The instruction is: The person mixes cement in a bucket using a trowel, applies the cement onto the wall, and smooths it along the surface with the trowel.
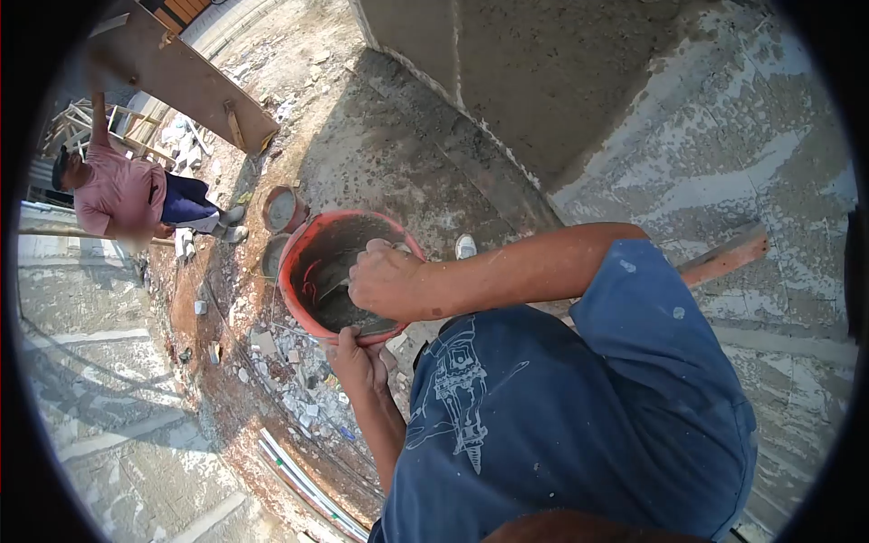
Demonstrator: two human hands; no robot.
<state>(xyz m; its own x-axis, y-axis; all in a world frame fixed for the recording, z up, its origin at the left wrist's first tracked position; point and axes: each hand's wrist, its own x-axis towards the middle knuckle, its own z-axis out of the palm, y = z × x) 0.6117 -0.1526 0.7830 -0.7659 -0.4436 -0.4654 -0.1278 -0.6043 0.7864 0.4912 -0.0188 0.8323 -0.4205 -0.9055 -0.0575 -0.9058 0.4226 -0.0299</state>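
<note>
A round orange-red bucket (297,303) with wet grey mortar (358,312) inside is in front of my body. My left hand (358,364) grips its near rim from below, thumb up against the edge. Over the bucket's mouth, my right hand (385,281) is closed in a fist. A grey trowel blade (335,288) seems to stick out from it toward the mortar; the handle is hidden in my fingers. My right forearm crosses above the rim.
Two more buckets, one with grey contents (283,209), stand beyond mine. Another person (122,195) stands at left by a tall wooden board (181,81). Rubble (312,398) and pipes (303,484) lie below. A partly plastered wall (543,81) rises at upper right; a wooden plank (724,256) is behind my arm.
</note>
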